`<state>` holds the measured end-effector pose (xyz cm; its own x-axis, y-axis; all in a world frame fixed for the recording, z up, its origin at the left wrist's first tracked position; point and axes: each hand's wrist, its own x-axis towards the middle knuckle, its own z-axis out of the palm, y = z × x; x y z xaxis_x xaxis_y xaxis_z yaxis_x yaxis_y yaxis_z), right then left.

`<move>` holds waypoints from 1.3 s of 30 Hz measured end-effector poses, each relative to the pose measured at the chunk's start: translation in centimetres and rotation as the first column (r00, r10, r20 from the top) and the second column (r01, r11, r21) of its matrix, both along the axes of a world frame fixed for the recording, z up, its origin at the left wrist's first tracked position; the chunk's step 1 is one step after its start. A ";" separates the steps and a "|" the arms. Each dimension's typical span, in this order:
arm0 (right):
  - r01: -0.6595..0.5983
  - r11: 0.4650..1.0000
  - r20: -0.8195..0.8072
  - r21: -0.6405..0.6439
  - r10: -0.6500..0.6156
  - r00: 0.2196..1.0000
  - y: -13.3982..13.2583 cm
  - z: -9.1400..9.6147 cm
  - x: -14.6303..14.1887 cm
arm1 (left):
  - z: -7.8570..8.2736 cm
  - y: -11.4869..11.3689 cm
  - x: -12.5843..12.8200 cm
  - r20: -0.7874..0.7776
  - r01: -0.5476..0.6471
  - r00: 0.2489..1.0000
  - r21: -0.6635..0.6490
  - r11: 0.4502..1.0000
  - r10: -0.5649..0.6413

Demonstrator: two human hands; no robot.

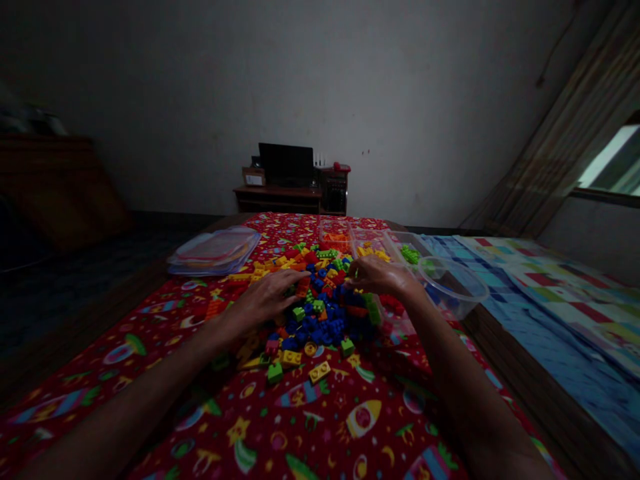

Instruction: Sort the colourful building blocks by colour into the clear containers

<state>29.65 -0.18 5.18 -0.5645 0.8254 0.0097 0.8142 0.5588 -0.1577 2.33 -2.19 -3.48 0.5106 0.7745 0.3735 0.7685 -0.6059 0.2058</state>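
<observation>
A heap of toy building bricks (325, 327) in blue, green, yellow, orange and red covers the middle of the table. My left hand (267, 295) reaches into its left side, thumb and fingers apart. An orange brick (303, 287) shows at those fingertips; whether they touch it I cannot tell. On the right of the heap, my right hand (379, 275) bends its fingers down among the bricks, and what they pinch is hidden. Below that hand, a green brick (373, 309) stands out. Nearer me lie a loose yellow brick (320, 372) and a green brick (275, 373).
Clear tubs hold orange bricks (337, 242), yellow bricks (373, 251) and green bricks (410, 254). A round clear tub (463, 303) stands at the table's right edge. Stacked plastic lids (215, 252) lie at left. A bed (540, 320) adjoins on the right.
</observation>
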 end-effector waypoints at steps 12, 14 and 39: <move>0.029 0.999 -0.081 0.042 -0.025 0.996 3.5 -2.0 1.8 | 2.5 0.2 -0.4 0.045 -0.197 0.979 -0.019 0.980 0.197; 0.155 0.975 -0.193 0.158 -0.124 0.973 4.4 -2.5 2.1 | 2.9 0.0 0.0 0.084 -0.193 0.977 -0.016 0.981 0.194; -0.222 0.937 -0.270 0.269 0.295 0.917 -1.2 -2.1 -4.3 | 3.7 -1.7 3.6 0.603 0.052 0.749 -0.465 0.884 0.274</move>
<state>25.36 -1.39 3.10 -0.6972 0.6054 0.3839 0.5699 0.7930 -0.2156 5.97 -3.92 0.26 0.1762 0.9660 0.1894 0.4087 -0.2468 0.8786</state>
